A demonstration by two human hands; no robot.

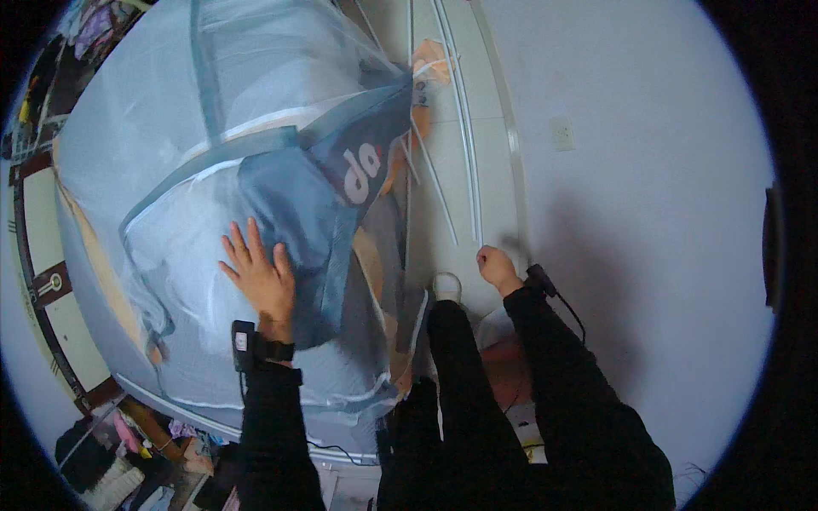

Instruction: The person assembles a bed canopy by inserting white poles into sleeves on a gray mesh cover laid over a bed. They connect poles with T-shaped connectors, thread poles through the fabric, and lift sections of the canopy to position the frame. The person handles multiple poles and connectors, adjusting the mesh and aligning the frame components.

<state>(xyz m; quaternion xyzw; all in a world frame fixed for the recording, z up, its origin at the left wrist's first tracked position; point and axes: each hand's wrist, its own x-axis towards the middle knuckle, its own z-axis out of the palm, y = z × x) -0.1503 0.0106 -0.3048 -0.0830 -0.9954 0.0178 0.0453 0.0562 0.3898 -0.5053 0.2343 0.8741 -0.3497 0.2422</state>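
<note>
A blue-grey mosquito net point(281, 196) of sheer mesh, with darker fabric bands and white zips, is draped over the bed on the left. My left hand point(262, 277) lies flat on it, fingers spread, holding nothing. On the right, my right hand point(499, 267) is closed in a pinch at the near end of a long thin white pole point(469, 162), one of a pair running away along the floor. The fingers partly hide that end. Shorter thin rods point(435, 183) lean or lie beside the net.
The pale wall point(630, 213) with a socket point(562, 134) rises close on the right. An orange cloth bundle point(433, 61) lies at the far end of the floor strip. My shoe point(446, 288) stands between bed and wall. Clutter point(145, 443) fills the lower left.
</note>
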